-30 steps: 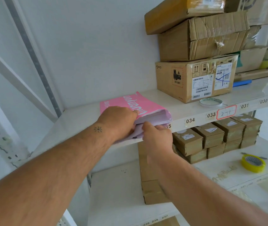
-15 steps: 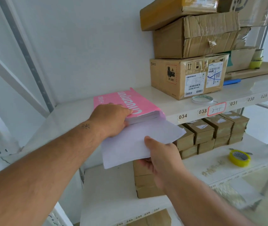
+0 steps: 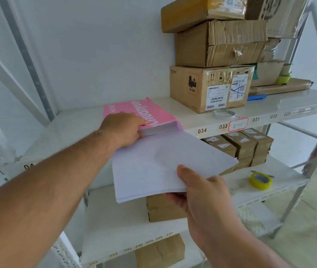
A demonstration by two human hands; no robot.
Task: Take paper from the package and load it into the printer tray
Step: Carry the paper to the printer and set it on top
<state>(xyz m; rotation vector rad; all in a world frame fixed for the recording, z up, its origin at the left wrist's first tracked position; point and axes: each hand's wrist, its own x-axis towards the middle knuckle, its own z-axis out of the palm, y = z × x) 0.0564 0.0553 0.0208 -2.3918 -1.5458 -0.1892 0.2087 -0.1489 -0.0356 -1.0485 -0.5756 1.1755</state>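
Both: right hand (image 3: 202,192) pinches paper (image 3: 159,163), left hand (image 3: 123,128) on package (image 3: 153,113).

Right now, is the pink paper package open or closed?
Open. The pink package gapes at its near end, white sheets showing, and the right hand holds a paper stack partly out of it.

Right hand (image 3: 204,192): fingers hidden beneath white paper stack (image 3: 165,163), only thumb showing. Left hand (image 3: 123,129) fingertips lost at pink package (image 3: 144,113) mouth. Top cardboard boxes (image 3: 204,12) cut off at 12 o'clock. Shipping label (image 3: 216,96) print too small to read.
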